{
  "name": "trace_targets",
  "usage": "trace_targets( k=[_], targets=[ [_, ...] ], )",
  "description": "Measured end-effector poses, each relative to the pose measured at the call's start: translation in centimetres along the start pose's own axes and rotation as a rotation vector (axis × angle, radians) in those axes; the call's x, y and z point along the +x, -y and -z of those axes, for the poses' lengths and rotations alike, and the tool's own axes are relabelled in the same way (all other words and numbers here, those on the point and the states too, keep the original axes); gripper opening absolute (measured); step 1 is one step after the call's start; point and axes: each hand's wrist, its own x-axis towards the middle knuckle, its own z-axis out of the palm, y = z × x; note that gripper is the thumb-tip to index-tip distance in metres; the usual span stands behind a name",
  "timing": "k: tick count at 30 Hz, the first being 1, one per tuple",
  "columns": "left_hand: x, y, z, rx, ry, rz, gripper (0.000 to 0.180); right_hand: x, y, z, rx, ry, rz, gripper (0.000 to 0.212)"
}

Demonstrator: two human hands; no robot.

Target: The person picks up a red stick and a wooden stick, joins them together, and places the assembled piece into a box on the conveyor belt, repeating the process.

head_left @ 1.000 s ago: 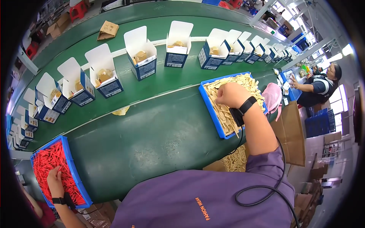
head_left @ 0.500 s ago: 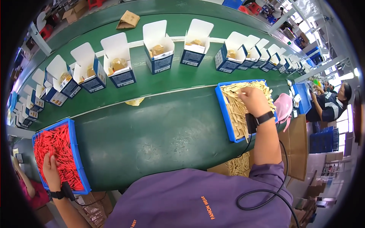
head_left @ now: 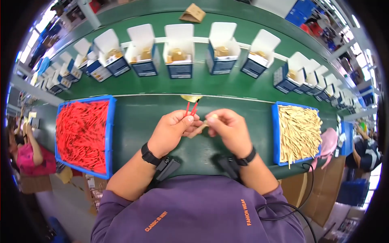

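Note:
My left hand (head_left: pixel 173 128) is closed in front of me over the green work surface (head_left: pixel 137 117). Two or so thin red sticks (head_left: pixel 194 108) poke up from its fingers, one with a dark tip. Close beside it, my right hand (head_left: pixel 231 130) pinches a flat, narrow beige strip (head_left: pixel 198 131), which slants down toward the left fingers. Whether the left fingers touch that strip is hard to make out. On the left lies a blue tray (head_left: pixel 108 137) heaped with red sticks (head_left: pixel 81 135). A second blue tray (head_left: pixel 277 135), full of beige strips (head_left: pixel 299 131), lies on the right.
Beyond the work surface, a row of open blue-and-white boxes (head_left: pixel 180 69) with amber-coloured contents stands on a green belt (head_left: pixel 170 88). A brown paper packet (head_left: pixel 193 13) lies behind them. A pink cloth item (head_left: pixel 329 145) rests beside the right tray. Other people sit at both sides.
Both hands have left the trays and come together in the middle. The left now holds red sticks, the right a beige strip. The view has turned, shifting the boxes and trays.

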Motion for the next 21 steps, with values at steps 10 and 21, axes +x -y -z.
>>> trace_targets(
  k=[10,21],
  targets=[
    [2.2,3.0,-2.1,0.128,0.091,0.096,0.027,0.3,-1.2,3.0,-0.116,-0.064,-0.095,0.018],
    [2.3,3.3,-2.4,0.224,0.133,0.096,0.024,-0.1,1.9,5.0,-0.270,-0.189,0.016,0.016]
  ],
)
